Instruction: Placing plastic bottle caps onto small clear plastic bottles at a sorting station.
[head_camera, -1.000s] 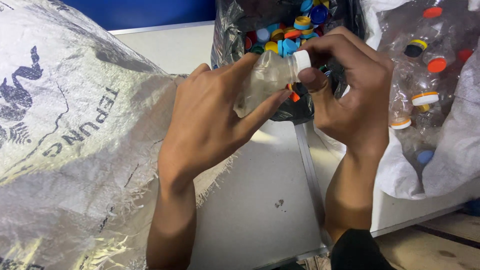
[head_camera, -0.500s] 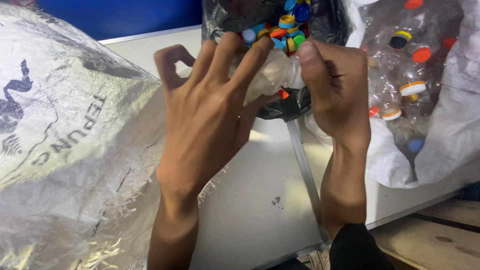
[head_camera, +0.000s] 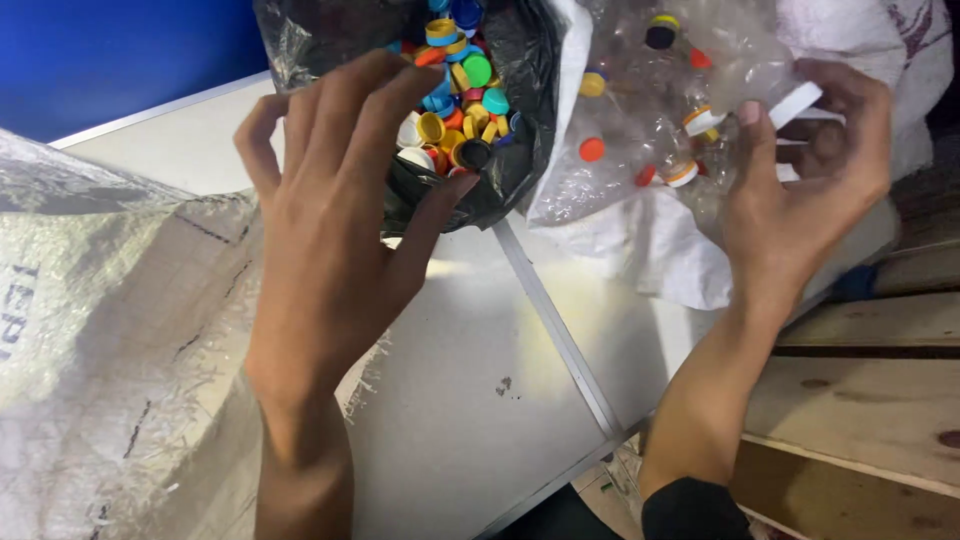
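My left hand hovers with its fingers spread over a black plastic bag filled with several coloured bottle caps; it holds nothing that I can see. Off to the right, my right hand grips a clear plastic bottle with a white cap. That bottle is at the mouth of a white sack holding several empty clear bottles with orange, yellow and white caps.
A large silvery woven sack fills the left side and lies on the white table. A metal seam runs across the tabletop. Wooden planks lie at lower right. A blue wall stands behind.
Both hands were together on one bottle in front of the cap bag. They have parted: the left opened over the caps, the right swung right to the bottle sack.
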